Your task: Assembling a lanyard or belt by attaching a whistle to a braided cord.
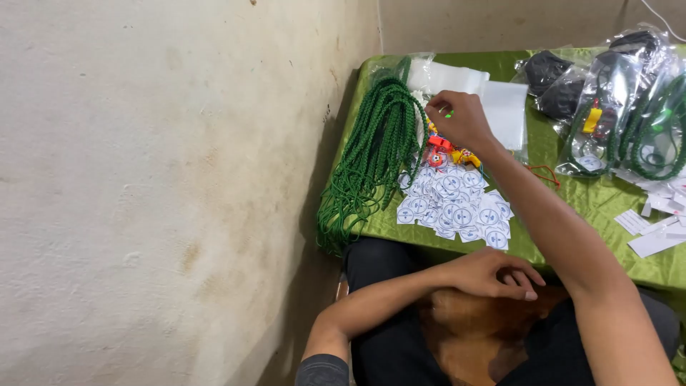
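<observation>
right grip (457,118) pinches green piece (447,112) beside green cords (375,154) at table edge (429,241).

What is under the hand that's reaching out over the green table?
Under the right hand lie small colourful toys beside a pile of round paper tags. The hand covers whatever its fingers pinch.

A rough, off-white plaster wall (164,179), stained with faint brown patches, fills the left side. It meets a second pale wall (500,21) at a corner behind the bench (572,207), which is draped in shiny green satin cloth. The light is soft and even.
</observation>
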